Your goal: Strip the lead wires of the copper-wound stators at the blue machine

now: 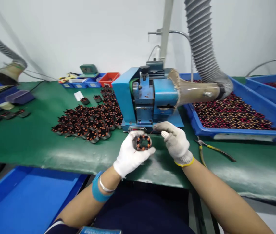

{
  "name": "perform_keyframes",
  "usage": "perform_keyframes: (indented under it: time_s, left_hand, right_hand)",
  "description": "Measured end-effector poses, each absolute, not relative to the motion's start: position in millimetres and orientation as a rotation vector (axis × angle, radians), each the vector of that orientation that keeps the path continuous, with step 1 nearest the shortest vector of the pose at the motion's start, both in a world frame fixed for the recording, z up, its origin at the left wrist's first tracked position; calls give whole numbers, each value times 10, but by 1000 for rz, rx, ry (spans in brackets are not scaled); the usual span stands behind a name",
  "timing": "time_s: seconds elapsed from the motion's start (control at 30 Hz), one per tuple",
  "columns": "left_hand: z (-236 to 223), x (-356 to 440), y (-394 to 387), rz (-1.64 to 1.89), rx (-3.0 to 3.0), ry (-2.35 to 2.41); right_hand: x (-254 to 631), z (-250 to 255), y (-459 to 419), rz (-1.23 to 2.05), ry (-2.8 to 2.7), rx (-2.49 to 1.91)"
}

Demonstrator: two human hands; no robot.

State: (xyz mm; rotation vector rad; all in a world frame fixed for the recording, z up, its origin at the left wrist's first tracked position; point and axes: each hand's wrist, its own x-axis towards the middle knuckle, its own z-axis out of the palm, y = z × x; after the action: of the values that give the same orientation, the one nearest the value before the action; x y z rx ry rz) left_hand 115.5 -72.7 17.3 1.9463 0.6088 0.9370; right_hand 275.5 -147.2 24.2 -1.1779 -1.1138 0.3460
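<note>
My left hand (133, 150), in a white glove, is wrapped round a motor stator (144, 143), a dark ring with copper windings. Its open face is turned up toward me, just in front of the blue machine (144, 100). To the right of it is my right hand (175, 138), in a white glove with greyed fingertips and a yellow cuff. Its fingers are closed, thumb and index finger together at the end of a thin copper wire (152, 131) that rises from the stator's edge. The fingertips partly hide the wire's end.
Many similar stators (86, 120) crowd the green table (43, 143) left of the machine. A blue tray (240, 132) of small parts stands at the right, with yellow-handled pliers (212, 148) before it. A grey hose (201, 39) joins the machine. Small bins (110, 79) line the back.
</note>
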Motion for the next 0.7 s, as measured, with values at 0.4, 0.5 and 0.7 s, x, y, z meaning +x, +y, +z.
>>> perform_keyframes:
  time_s: [0.4,0.5,0.7]
  left_hand:
    - [34,-1260,619,454,2052,2379]
    - [24,-1352,914,391,2092,2410]
    - [-182,-1194,863,351,2240,2245]
  right_hand:
    - [2613,209,-1532,195,-1271,-1371]
    - [2615,156,-1513,162,-1360,-1523]
    - [2639,23,-1347,182,-1777,-1715]
